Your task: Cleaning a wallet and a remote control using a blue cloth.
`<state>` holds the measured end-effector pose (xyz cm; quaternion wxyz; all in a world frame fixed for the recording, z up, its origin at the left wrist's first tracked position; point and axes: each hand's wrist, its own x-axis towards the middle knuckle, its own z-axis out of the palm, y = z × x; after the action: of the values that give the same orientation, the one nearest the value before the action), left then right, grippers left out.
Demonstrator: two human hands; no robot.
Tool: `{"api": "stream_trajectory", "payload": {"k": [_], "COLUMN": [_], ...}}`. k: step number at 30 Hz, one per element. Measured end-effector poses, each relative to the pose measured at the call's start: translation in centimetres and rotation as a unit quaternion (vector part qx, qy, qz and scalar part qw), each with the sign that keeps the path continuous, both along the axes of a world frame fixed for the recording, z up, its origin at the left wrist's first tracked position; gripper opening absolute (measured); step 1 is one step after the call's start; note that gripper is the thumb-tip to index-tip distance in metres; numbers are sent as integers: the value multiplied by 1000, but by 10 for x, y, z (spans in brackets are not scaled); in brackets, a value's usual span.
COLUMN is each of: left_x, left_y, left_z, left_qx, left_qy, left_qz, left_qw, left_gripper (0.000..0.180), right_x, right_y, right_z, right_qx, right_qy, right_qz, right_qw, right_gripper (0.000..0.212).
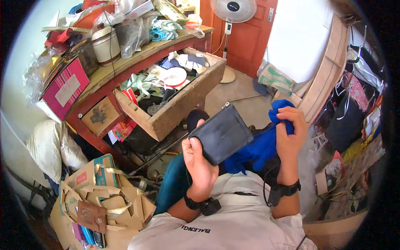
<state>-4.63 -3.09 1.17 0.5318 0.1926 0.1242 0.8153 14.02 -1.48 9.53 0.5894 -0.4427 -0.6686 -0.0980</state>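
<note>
My left hand (pixel 197 160) grips a flat black zip wallet (pixel 221 135) by its left edge, thumb on the near face. The wallet is tilted in front of my chest, its zip pull at the top corner. In my right hand (pixel 290 137) a bright blue cloth (pixel 259 151) is pinched at its upper end. Its loose part hangs down behind the wallet's right side, toward my lap. At the lower left, a brown wallet (pixel 91 216) lies on flattened cardboard (pixel 125 208), beside several small items in purple, blue and black.
Ahead on the left, a red wooden desk (pixel 93 85) has a drawer (pixel 189 102) pulled out, full of cloths and a round white-and-red item. Bags and boxes crowd its top. A standing fan (pixel 233 8) is by the red door (pixel 250 46). Hanging clothes (pixel 348 118) fill the right side.
</note>
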Motion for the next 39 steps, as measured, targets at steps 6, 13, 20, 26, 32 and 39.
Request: {"api": "stream_trajectory", "payload": {"k": [6,13,20,26,32,39], "left_x": [-9,-22,-36,-49,-58,-63], "left_y": [-2,0,-5,-14,-25,-34], "left_z": [4,11,6,3,1,5], "left_qx": [-34,-7,-31,-49,-51,-55], "left_qy": [8,4,20,26,5,16], "left_qz": [-4,35,84,134,155,192], "left_qw": [999,999,996,989,987,980], "left_gripper": [45,45,52,51,50,51], "right_x": [7,-43,-72,-83,-91,-91], "right_y": [-40,-112,-105,-97,-92,-93], "right_z": [19,61,43,32,33,42], "right_qx": [47,46,138,193,184,182], "right_qy": [-259,-366,-250,-214,-229,-251], "right_qz": [24,201,241,244,279,328], "right_qw": [964,907,927,926,914,892], "right_gripper": [25,25,14,22,25,29]}}
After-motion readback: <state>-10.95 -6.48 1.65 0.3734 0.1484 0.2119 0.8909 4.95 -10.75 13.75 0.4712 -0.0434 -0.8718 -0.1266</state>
